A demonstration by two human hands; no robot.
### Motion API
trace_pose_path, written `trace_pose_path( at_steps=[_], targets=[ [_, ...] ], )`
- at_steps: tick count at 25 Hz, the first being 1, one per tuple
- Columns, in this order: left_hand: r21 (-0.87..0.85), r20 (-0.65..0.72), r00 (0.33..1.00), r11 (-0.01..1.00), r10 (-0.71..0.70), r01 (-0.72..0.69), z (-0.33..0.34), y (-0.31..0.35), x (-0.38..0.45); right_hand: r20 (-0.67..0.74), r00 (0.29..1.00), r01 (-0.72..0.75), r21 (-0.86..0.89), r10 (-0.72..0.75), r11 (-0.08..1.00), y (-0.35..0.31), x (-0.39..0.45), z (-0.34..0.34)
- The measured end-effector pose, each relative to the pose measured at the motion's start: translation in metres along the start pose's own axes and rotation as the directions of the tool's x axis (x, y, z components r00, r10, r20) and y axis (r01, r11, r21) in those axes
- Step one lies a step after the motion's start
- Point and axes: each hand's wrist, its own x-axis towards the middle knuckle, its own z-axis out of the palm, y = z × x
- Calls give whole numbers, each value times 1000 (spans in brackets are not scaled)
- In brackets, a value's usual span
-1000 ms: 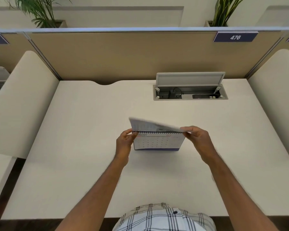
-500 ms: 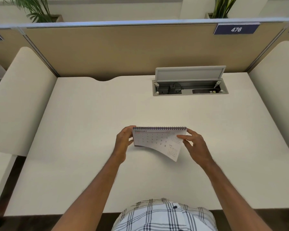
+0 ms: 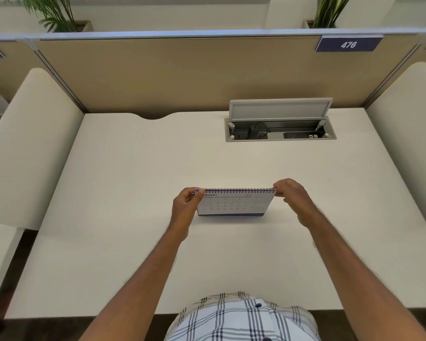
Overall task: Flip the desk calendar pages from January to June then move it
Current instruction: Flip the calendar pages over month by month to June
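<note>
A spiral-bound desk calendar [image 3: 234,204] stands upright on the cream desk [image 3: 133,183], near its middle, facing me. Its front page reads "…RUARY" with a date grid; a dark blue strip runs along its base. My left hand [image 3: 186,205] pinches the calendar's top left corner at the spiral. My right hand [image 3: 293,195] pinches the top right corner at the spiral, fingers curled down. Both forearms reach in from the bottom of the view.
An open cable box [image 3: 280,130] with a raised lid is sunk into the desk at the back right. A tan partition [image 3: 182,75] closes the far side, with a "476" label [image 3: 348,44]. Rounded cream side panels [image 3: 27,143] flank the desk.
The page that was lifted and curling has gone over the spiral. The February page now lies flat in front. My right hand moved up from the page's lower edge to the top right corner.
</note>
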Motion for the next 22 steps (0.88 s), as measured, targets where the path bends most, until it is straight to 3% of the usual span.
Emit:
trace_pose_path(
  at_steps=[11, 22],
  targets=[
    [4, 7, 1000, 1000, -21, 21, 0, 1, -1, 120, 932, -260, -437, 342, 861, -28, 39, 10],
    [-6, 13, 1000, 1000, -16, 16, -2, -1, 1, 85, 917, -319, -426, 389, 847, -27, 43, 11]
  ],
)
